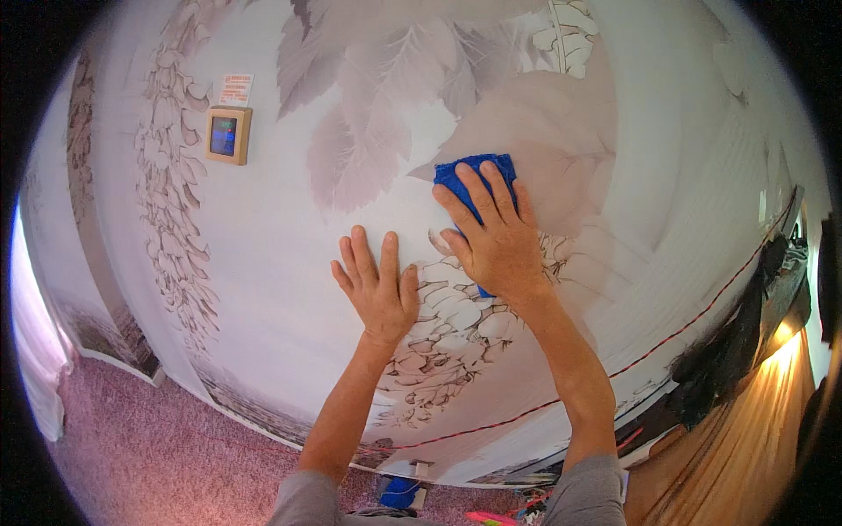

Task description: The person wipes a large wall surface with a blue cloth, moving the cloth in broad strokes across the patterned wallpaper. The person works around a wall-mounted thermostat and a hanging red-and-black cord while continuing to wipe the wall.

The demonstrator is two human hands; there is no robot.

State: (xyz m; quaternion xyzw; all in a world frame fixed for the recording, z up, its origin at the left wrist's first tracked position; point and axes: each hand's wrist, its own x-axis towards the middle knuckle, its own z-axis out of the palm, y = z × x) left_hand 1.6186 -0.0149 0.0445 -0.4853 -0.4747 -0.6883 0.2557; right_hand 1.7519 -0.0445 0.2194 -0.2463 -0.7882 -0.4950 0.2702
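Note:
A wall covering [283, 263] printed with pale leaves and hanging blossoms stands before me. My right hand [496, 233] presses a folded blue cloth [470, 169] against it, fingers spread over the cloth, whose lower edge shows beneath the palm. To the left and a little lower, my left hand [381, 283] lies with its fingers apart on the bare wall covering and holds nothing. The two hands do not touch.
A gold-framed wall panel [228, 136] with a lit screen sits at upper left, below a printed label [235, 89]. A red-and-black twisted cord [487, 426] crosses low. Purplish carpet [164, 447], another blue item [399, 492], dark hanging fabric [723, 348] and a lit tan drape [737, 440] surround the wall's foot.

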